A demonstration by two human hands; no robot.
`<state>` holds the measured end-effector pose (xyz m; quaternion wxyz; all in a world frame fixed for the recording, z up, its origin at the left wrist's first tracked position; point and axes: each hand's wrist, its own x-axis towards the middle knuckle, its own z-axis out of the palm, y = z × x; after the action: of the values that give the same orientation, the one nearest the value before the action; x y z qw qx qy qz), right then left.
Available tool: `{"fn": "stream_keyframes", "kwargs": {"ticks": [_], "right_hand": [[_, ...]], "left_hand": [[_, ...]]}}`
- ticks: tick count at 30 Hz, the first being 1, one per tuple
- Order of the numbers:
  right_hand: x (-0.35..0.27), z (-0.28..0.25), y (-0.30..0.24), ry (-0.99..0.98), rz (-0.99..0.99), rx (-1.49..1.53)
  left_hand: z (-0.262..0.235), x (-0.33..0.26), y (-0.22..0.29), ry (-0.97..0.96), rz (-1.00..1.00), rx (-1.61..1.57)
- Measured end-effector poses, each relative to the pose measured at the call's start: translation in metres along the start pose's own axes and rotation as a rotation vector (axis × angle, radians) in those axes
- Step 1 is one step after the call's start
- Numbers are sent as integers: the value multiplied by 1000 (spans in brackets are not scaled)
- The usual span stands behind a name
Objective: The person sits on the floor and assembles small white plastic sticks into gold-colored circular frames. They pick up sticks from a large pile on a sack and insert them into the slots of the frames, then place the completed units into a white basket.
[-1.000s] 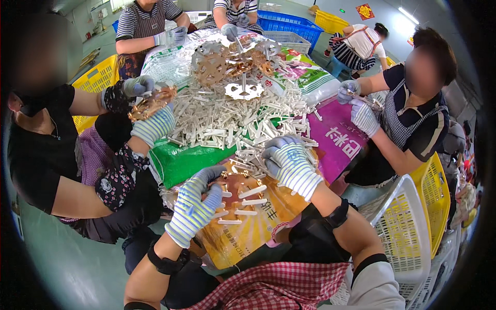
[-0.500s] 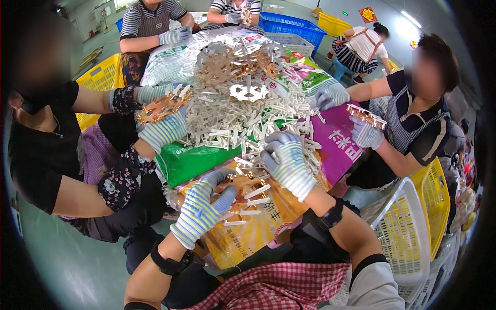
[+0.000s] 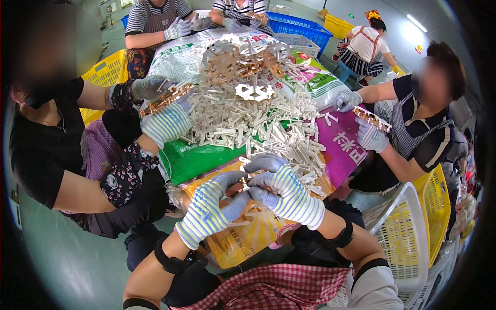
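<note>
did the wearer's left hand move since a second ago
Yes. The left hand has shifted right across the orange sack, closing the gap until it meets the right hand near the pile of white sticks.

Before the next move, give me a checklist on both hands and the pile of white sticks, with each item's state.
1. Left hand gloved, over the yellow sack: ok.
2. Right hand gloved, fingertips meeting the left's: ok.
3. Piece held between the fingers: cannot tell, it is hidden.
4. Pile of white sticks close ahead of both hands: ok.
5. Loose sticks at the sack's near edge, beside the hands: not ok, they may slide off.
6. Co-worker's striped glove apart from the hands: ok.
</note>
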<state>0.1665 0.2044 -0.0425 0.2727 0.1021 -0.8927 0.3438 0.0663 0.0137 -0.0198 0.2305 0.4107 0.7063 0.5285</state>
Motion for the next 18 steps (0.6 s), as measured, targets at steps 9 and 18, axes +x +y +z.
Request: {"fn": "stream_keyframes", "kwargs": {"ticks": [9,18], "right_hand": [[-2,-6,-4,-50,50,55],[-6,2,2,132,-131,-132]], "left_hand": [[8,4,-12,66,49,-44],[10,4,-7,75,83,-7]]}}
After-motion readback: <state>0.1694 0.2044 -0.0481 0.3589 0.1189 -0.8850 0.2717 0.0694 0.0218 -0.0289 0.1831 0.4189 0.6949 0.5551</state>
